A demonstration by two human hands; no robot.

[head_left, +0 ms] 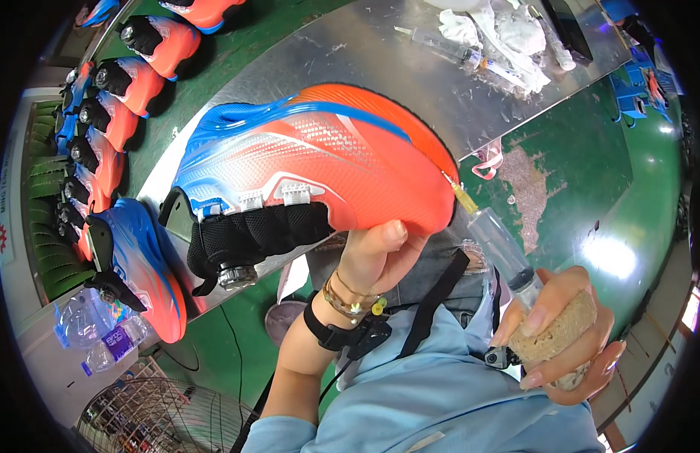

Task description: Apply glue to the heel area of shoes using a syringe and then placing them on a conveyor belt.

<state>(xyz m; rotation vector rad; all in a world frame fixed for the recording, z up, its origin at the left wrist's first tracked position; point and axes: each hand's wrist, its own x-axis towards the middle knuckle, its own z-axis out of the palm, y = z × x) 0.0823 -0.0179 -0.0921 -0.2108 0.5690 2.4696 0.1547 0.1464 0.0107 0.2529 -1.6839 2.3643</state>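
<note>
Left hand [373, 257] grips shoe [312, 162] from beneath; right hand [561, 340] clasps syringe [497, 241] and cork block [554, 328], needle touching toe, nearest right hand.

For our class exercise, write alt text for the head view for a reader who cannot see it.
The left hand holds up an orange-and-blue sports shoe while the right hand, also gripping a tan sponge block, points a syringe at its toe edge. More shoes line a green conveyor.
</note>
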